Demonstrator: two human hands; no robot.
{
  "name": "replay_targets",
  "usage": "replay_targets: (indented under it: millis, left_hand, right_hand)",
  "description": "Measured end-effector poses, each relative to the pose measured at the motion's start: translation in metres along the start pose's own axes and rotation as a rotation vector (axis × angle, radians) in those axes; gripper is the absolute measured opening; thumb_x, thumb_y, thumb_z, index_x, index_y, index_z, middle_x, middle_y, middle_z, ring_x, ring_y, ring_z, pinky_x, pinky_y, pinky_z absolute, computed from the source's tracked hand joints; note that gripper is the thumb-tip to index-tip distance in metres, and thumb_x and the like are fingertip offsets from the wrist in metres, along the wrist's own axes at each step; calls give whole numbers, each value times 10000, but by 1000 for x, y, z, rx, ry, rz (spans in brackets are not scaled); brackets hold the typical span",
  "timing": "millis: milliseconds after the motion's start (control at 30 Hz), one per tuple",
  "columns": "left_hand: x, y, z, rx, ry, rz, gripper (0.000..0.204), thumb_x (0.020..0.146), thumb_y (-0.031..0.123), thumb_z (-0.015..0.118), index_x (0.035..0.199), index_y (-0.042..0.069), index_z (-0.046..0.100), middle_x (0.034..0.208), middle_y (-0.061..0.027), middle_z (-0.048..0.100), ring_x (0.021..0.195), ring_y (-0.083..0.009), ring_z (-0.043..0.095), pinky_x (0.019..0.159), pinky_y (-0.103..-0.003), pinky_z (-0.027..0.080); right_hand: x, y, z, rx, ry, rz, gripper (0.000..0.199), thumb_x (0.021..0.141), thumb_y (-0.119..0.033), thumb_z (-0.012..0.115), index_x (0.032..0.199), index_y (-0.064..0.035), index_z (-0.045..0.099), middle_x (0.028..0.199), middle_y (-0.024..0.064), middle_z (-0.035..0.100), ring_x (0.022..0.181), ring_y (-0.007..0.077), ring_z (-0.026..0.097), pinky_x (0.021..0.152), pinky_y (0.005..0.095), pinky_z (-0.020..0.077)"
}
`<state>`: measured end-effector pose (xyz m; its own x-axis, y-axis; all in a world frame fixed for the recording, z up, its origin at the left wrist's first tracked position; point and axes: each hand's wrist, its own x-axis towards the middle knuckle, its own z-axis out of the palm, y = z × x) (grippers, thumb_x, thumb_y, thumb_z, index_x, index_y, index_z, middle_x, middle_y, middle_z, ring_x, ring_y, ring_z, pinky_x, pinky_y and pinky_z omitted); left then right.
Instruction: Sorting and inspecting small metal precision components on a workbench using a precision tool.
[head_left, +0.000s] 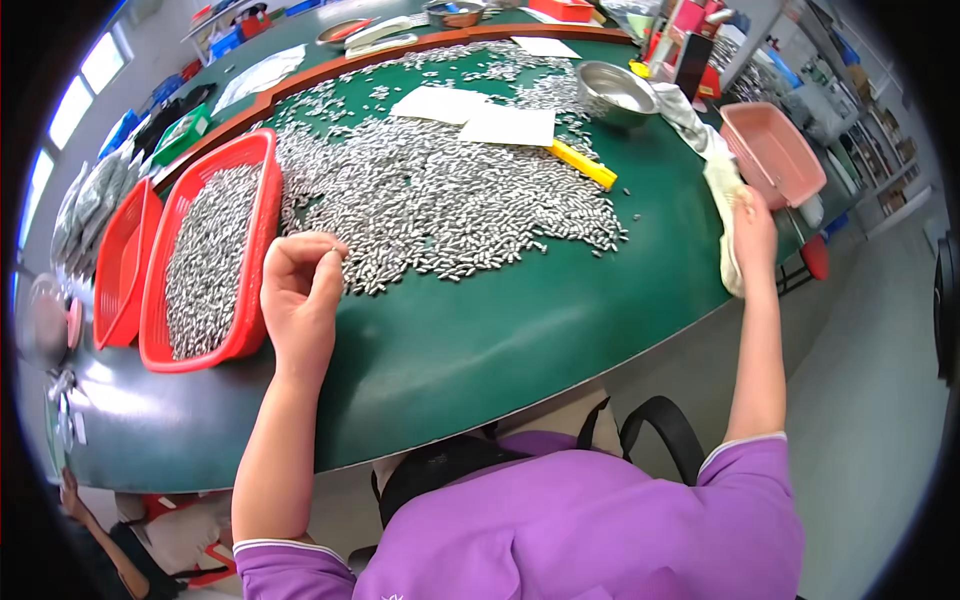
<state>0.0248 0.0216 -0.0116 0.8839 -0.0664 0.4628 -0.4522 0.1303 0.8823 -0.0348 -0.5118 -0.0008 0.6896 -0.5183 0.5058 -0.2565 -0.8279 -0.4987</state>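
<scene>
Red basket (210,262): full of small silver pieces, just left of the left hand.
Left hand (300,290): fingers pinched shut on one small piece, I think.
Silver pile (450,205): spread over the green surface (480,340).
Right hand (752,228): fingers hold a white cloth (722,190) at the edge.
Tip: pick one piece only, pinch gently.

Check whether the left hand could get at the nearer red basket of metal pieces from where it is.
Probably yes: the left hand sits right beside the red basket, whose top is open, with nothing between.
</scene>
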Motion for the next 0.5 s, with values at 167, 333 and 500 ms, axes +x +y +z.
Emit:
replay_targets:
  millis: [167, 333, 500]
  left_hand:
    - [-5, -1, -11, 16, 48, 0, 130, 895, -65, 568, 939, 43, 511, 995, -75, 614, 725, -34, 501, 610, -174, 407]
    - [4, 1, -11, -37, 33, 13, 105, 905, -47, 561, 948, 41, 521, 1000, -70, 620, 762, -38, 514, 643, -179, 417]
    - [5, 6, -12, -25, 72, 14, 93, 907, -38, 560, 949, 37, 527, 1010, -81, 625, 776, -42, 520, 665, -185, 425]
  right_hand:
    - [-123, -183, -46, 497, -343, -67, 361, 1003, -146, 423, 1340, -26, 474, 1180, 129, 622, 1041, 176, 605, 802, 294, 510]
    - [-209, -258, -7, 398, -806, -1223, 447, 806, -152, 555, 1234, -35, 608, 1378, 150, 503, 843, 155, 601, 646, 281, 523]
    - [-253, -295, 24, 285, -720, -1360, 554, 751, -183, 562, 1281, -23, 567, 1353, 111, 519, 684, 130, 517, 476, 221, 446]
